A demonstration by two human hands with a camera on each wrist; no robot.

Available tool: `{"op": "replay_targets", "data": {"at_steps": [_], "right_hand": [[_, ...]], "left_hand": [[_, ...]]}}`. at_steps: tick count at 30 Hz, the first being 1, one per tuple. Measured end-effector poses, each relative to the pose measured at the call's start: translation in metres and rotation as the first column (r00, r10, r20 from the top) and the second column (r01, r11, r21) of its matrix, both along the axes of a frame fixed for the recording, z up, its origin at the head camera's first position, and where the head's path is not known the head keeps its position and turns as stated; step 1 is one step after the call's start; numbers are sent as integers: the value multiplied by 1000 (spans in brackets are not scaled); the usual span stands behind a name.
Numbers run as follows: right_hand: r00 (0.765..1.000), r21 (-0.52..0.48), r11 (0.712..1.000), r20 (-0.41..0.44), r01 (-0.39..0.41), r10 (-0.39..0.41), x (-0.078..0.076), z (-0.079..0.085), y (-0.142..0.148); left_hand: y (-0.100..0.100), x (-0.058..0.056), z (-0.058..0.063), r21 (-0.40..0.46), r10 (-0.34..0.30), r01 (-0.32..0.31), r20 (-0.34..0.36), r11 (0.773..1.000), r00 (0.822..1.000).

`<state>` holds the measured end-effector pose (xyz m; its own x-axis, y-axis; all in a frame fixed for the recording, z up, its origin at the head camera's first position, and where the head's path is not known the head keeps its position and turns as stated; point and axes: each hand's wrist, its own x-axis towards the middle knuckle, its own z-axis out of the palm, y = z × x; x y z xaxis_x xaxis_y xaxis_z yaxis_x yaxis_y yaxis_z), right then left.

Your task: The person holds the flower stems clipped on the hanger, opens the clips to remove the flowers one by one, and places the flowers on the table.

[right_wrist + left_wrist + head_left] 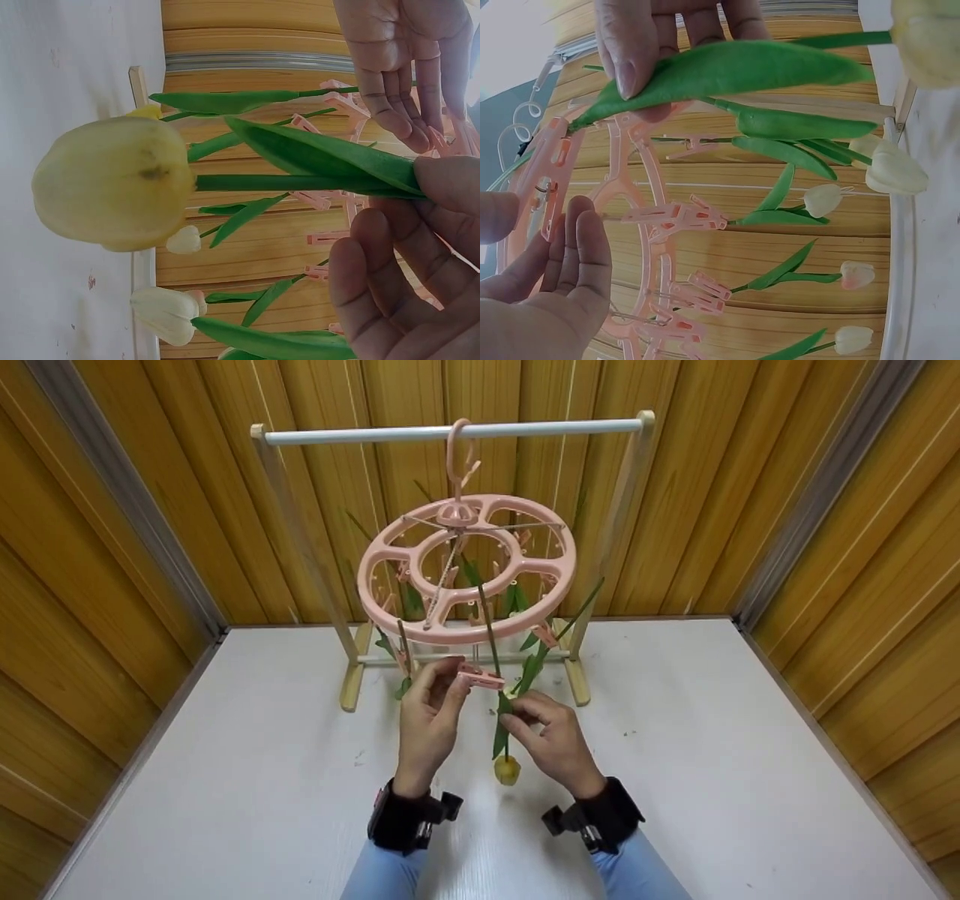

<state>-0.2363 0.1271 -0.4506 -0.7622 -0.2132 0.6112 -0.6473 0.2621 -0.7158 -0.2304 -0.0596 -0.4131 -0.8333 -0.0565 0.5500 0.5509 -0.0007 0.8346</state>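
My left hand [429, 724] pinches the handles of a pink clothespin [481, 678] between thumb and fingers. The clothespin hangs from the front of a round pink drying hanger [469, 637]. In my right hand [553, 739] is a yellow artificial-looking tulip [507, 770], head down, gripped by thumb and fingers at its stem and green leaf [765, 71]. Its stem runs up in front of the hanger's ring, and the clothespin's tip overlaps the stem just above the leaf. The right wrist view shows the tulip's blossom [112, 184] large and close.
A white rail [360, 434] on wooden posts carries the hanger by its hook. Several other tulips hang blossom-down from pink clothespins around the ring, including a white tulip [896, 169] and a pinkish tulip [856, 274]. Under them is a white table [247, 780]; wood-look panels stand around it.
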Motion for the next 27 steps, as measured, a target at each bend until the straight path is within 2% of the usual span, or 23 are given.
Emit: {"op": "replay_targets", "data": {"at_steps": [12, 27], "right_hand": [[1000, 8, 1000, 5, 17, -17, 2, 3, 1], [1000, -3, 1000, -17, 21, -21, 1, 2, 1]], "left_hand": [[0, -1, -2, 41, -39, 39, 1, 998, 999], [0, -1, -2, 49, -7, 6, 22, 999, 1000]]}}
